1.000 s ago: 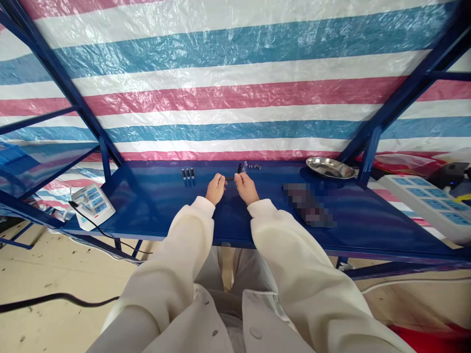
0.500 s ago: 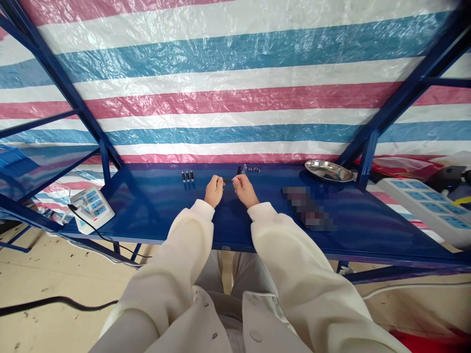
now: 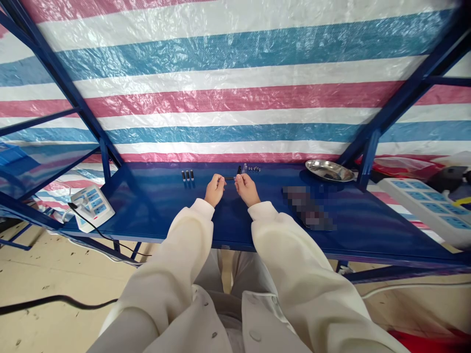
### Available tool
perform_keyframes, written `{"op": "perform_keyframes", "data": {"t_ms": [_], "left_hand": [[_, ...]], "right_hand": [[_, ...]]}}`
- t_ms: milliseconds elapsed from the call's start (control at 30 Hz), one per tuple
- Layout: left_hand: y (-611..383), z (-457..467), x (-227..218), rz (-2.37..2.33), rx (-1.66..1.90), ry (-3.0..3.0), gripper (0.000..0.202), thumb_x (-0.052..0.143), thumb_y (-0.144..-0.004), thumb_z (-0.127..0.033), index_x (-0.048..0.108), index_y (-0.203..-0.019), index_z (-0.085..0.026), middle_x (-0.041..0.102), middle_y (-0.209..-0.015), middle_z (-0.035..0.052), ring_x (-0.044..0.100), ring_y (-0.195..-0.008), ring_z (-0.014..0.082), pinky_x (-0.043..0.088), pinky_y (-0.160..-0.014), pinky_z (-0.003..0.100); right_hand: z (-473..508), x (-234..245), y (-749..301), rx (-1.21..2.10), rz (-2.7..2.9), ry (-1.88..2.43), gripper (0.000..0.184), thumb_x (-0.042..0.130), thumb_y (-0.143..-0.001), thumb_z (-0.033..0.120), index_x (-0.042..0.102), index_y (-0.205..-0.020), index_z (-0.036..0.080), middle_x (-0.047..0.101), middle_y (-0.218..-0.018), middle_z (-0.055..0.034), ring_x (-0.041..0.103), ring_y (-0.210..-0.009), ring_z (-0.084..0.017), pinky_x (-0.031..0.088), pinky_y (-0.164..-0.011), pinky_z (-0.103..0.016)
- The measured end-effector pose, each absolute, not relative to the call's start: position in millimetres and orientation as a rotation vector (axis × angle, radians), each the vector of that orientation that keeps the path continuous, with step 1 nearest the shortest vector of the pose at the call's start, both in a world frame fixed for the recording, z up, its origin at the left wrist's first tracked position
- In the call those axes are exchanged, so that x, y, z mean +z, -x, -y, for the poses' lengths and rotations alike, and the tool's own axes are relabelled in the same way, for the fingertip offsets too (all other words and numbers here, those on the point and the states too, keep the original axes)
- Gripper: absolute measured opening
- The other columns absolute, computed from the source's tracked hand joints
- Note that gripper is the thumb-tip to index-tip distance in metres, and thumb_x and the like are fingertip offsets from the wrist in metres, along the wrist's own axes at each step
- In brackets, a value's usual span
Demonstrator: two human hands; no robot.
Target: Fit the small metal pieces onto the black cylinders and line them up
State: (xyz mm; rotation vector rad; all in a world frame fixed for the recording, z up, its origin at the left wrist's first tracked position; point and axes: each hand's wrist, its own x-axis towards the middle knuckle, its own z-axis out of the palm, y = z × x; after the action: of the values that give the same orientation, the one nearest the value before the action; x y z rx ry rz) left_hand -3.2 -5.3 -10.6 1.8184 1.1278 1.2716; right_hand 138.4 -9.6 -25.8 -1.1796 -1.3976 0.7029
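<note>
Your left hand (image 3: 215, 189) and right hand (image 3: 247, 189) each pinch one end of a thin dark rod (image 3: 230, 178) near the far edge of the surface (image 3: 154, 206).

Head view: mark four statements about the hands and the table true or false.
1. The left hand and the right hand each pinch one end of a thin dark rod. True.
2. Three small dark cylinders stand on the blue table, to the left of the left hand. True.
3. The metal dish sits at the table's left end. False: it sits toward the right end, beside the frame post.
4. The left hand rests on the white power strip. False: the strip lies well apart from it, at the table's left edge.
</note>
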Motion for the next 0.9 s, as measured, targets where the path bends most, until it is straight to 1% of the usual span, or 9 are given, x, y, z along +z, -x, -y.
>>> {"op": "perform_keyframes", "data": {"t_ms": [200,300,400,533,633,700,767,833,900], "left_hand": [[4.7,4.5,-8.3,-1.199,1.412,-1.712,0.018,0.039,-0.092,-0.028,0.043,-0.077,-0.020,0.058,-0.073,-0.0018,0.054,-0.055,0.0079,0.044,-0.062,0.022],[5.1,0.1,-10.6,-1.233,1.467,-1.640,0.017,0.038,-0.093,-0.029,0.042,-0.079,-0.020,0.057,-0.072,-0.0019,0.053,-0.053,0.0078,0.044,-0.060,0.022],[5.6,-2.3,-12.1,-1.246,1.493,-1.636,0.015,0.040,-0.092,-0.030,0.043,-0.081,-0.020,0.057,-0.072,-0.0021,0.052,-0.052,0.0078,0.044,-0.059,0.023],[6.8,-1.2,-10.7,-1.276,1.524,-1.664,0.016,0.043,-0.091,-0.032,0.045,-0.081,-0.020,0.056,-0.071,-0.0023,0.051,-0.052,0.0075,0.043,-0.060,0.022],[8.2,-2.0,-10.7,-1.332,1.573,-1.628,0.016,0.043,-0.091,-0.033,0.046,-0.083,-0.020,0.056,-0.071,-0.0021,0.050,-0.052,0.0074,0.043,-0.059,0.022],[8.8,-4.0,-12.0,-1.362,1.603,-1.586,0.014,0.044,-0.091,-0.032,0.048,-0.085,-0.020,0.056,-0.071,-0.0017,0.050,-0.053,0.0076,0.043,-0.058,0.021],[8.9,-5.9,-14.0,-1.373,1.603,-1.566,0.013,0.046,-0.090,-0.031,0.049,-0.086,-0.019,0.056,-0.072,-0.0012,0.050,-0.055,0.0079,0.044,-0.058,0.021],[8.0,-6.3,-15.7,-1.353,1.546,-1.597,0.013,0.048,-0.088,-0.030,0.051,-0.084,-0.019,0.057,-0.071,-0.0010,0.050,-0.056,0.0083,0.044,-0.058,0.021],[6.4,-4.9,-16.9,-1.292,1.441,-1.679,0.012,0.051,-0.086,-0.029,0.054,-0.083,-0.018,0.057,-0.069,-0.0013,0.050,-0.056,0.0084,0.044,-0.058,0.021]], "right_hand": [[8.0,-27.4,-136.6,0.756,1.420,1.086,0.038,0.046,-0.080,0.061,0.048,-0.081,0.022,0.049,-0.061,0.0032,0.044,-0.051,-0.011,0.038,-0.049,-0.024],[7.2,-29.3,-136.3,0.784,1.507,1.062,0.036,0.052,-0.078,0.057,0.049,-0.082,0.021,0.052,-0.066,0.0020,0.048,-0.054,-0.011,0.041,-0.051,-0.026],[7.7,-30.0,-136.4,0.776,1.580,1.084,0.034,0.053,-0.078,0.053,0.054,-0.086,0.020,0.057,-0.070,-0.0002,0.052,-0.059,-0.013,0.045,-0.056,-0.028],[8.2,-30.2,-137.4,0.574,1.682,1.134,0.029,0.051,-0.081,0.045,0.063,-0.089,0.020,0.061,-0.080,-0.0048,0.056,-0.069,-0.017,0.048,-0.068,-0.033],[7.0,-32.4,-139.8,0.446,1.745,1.208,0.022,0.054,-0.080,0.038,0.065,-0.085,0.020,0.059,-0.087,-0.0063,0.054,-0.068,-0.016,0.048,-0.070,-0.034],[5.7,-34.1,-142.5,0.395,1.736,1.318,0.018,0.056,-0.079,0.035,0.066,-0.081,0.021,0.057,-0.084,-0.0057,0.053,-0.069,-0.017,0.047,-0.069,-0.033],[4.6,-34.8,-145.2,0.351,1.683,1.409,0.017,0.055,-0.079,0.034,0.065,-0.079,0.021,0.055,-0.077,-0.0046,0.052,-0.072,-0.018,0.046,-0.070,-0.033],[4.3,-33.6,-146.6,0.337,1.625,1.413,0.019,0.053,-0.080,0.035,0.064,-0.083,0.020,0.054,-0.074,-0.0042,0.052,-0.072,-0.019,0.046,-0.071,-0.033],[5.0,-31.0,-146.1,0.357,1.600,1.339,0.022,0.050,-0.082,0.036,0.063,-0.088,0.019,0.056,-0.077,-0.0050,0.052,-0.071,-0.018,0.046,-0.071,-0.033]]}}
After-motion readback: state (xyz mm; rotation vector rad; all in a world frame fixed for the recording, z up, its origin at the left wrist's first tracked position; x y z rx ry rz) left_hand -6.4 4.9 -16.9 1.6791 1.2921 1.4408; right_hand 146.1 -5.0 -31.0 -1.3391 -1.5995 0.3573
